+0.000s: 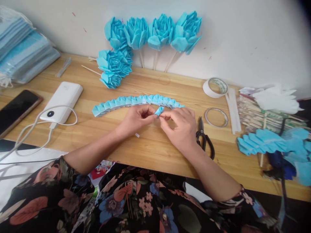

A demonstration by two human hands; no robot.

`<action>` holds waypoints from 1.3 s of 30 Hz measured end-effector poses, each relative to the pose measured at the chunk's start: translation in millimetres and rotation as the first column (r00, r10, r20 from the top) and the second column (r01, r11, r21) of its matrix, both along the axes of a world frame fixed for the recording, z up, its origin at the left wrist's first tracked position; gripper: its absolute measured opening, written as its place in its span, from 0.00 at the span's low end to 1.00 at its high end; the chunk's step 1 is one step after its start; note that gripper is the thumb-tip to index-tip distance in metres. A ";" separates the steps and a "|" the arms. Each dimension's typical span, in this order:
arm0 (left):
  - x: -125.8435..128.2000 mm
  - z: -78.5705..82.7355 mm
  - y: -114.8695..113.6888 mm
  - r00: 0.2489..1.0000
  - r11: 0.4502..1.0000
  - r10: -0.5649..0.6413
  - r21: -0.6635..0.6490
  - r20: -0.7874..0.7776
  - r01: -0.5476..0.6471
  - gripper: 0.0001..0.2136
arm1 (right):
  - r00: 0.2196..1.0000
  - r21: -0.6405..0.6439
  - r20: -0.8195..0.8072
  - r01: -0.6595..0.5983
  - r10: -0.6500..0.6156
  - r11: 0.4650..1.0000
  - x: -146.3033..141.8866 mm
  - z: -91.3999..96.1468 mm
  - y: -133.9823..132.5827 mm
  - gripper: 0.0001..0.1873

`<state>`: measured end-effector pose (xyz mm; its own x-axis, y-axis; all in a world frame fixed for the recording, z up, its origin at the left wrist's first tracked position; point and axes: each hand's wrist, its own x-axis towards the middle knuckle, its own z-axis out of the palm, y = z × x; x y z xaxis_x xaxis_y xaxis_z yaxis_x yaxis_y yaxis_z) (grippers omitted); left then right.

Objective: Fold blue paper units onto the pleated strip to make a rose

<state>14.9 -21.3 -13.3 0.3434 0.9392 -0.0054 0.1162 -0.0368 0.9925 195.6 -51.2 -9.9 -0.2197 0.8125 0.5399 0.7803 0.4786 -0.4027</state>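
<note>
Between my fingertips is a small folded blue petal point(159, 111), made of thin fabric-like material. My left hand point(139, 117) pinches it from one side, and my right hand point(179, 124) pinches its other edge. Just beyond my hands, a curved strip of pleated blue petals point(121, 101) lies on the wooden table point(102, 137); my hands hide part of its near edge. Black-handled scissors point(202, 134) rest beside my right wrist. Near my left hand lies a tiny white scrap point(137, 135).
Blue fabric roses point(160, 32) on sticks lean against the wall. Tape rolls point(215, 87) and white strips point(233, 111) lie right of the scissors, before bundled sticks point(255, 113) and another pleated strip point(262, 140). At left are a power bank point(64, 100), a phone point(19, 111) and packaged masks point(26, 48).
</note>
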 end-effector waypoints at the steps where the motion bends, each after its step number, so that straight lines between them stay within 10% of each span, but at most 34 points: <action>1: 0.1 -0.2 -0.3 1.000 1.000 0.005 0.016 -0.015 -0.005 0.08 | 1.000 -0.009 -0.002 -0.001 0.001 1.000 -0.1 0.1 0.0 0.05; 19: -0.3 0.2 0.4 0.999 1.000 -0.017 -0.010 0.036 0.017 0.09 | 0.997 0.018 -0.061 -0.054 0.055 0.998 -0.6 1.6 0.2 0.07; 26: -0.8 6.0 0.7 0.995 0.996 0.018 -0.092 0.101 -0.009 0.08 | 0.939 -0.108 -0.342 -0.015 -0.023 0.994 3.9 12.6 -4.0 0.03; 34: -0.7 5.8 -0.6 0.990 0.992 -0.053 -0.107 0.131 0.067 0.08 | 0.720 -0.451 -0.690 -0.340 -0.080 0.825 2.3 4.0 3.8 0.21; 39: -2.8 7.1 -0.2 0.993 0.990 -0.076 -0.110 0.088 0.085 0.10 | 0.719 -0.464 -0.687 -0.326 -0.102 0.824 1.3 3.3 3.9 0.21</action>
